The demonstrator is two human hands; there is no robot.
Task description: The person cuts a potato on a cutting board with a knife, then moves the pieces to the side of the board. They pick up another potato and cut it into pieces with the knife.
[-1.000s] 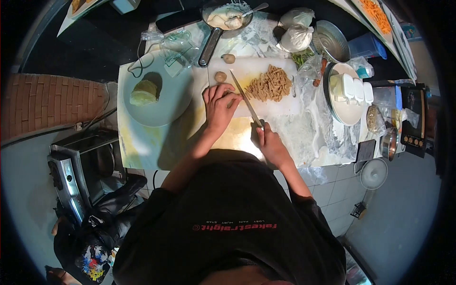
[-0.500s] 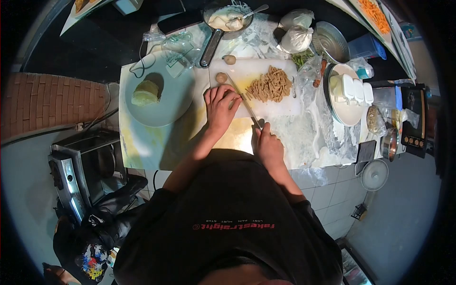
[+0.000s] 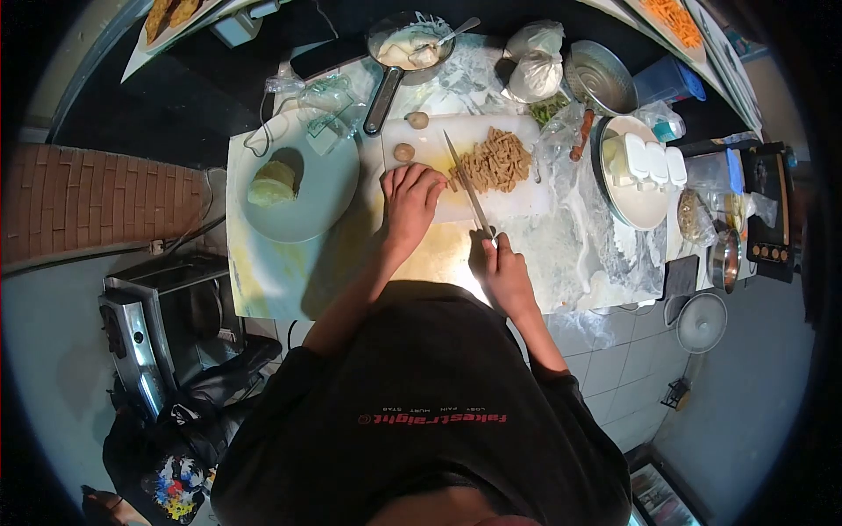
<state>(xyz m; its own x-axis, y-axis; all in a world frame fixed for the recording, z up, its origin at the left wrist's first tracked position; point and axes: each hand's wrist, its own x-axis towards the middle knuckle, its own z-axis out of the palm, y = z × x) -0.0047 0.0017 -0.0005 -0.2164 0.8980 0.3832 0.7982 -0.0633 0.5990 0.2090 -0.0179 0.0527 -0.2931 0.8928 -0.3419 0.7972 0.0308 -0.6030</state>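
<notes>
My right hand [image 3: 507, 273] grips a long knife [image 3: 470, 188] by its handle, the blade slanting up and left over the white cutting board [image 3: 452, 208]. The blade lies along the left side of a heap of brown cut strips [image 3: 497, 160]. To the left of the blade, my left hand [image 3: 411, 200] rests on the board with its fingers curled together. A small brown piece shows by its fingertips; what lies under them is hidden. Two round brownish balls, a nearer ball [image 3: 403, 152] and a farther ball [image 3: 417, 120], sit beyond my left hand.
A large pale plate [image 3: 307, 219] holds a cabbage piece [image 3: 273, 184] at left. Behind the board is a pan [image 3: 383, 101] with white batter and a spoon. Plastic bags, a metal bowl [image 3: 601, 79] and a plate with white-lidded containers [image 3: 633, 215] stand at right.
The knife has moved right, away from my left fingertips and against the strips. My right hand has shifted slightly right and down. The whole view has shifted a little.
</notes>
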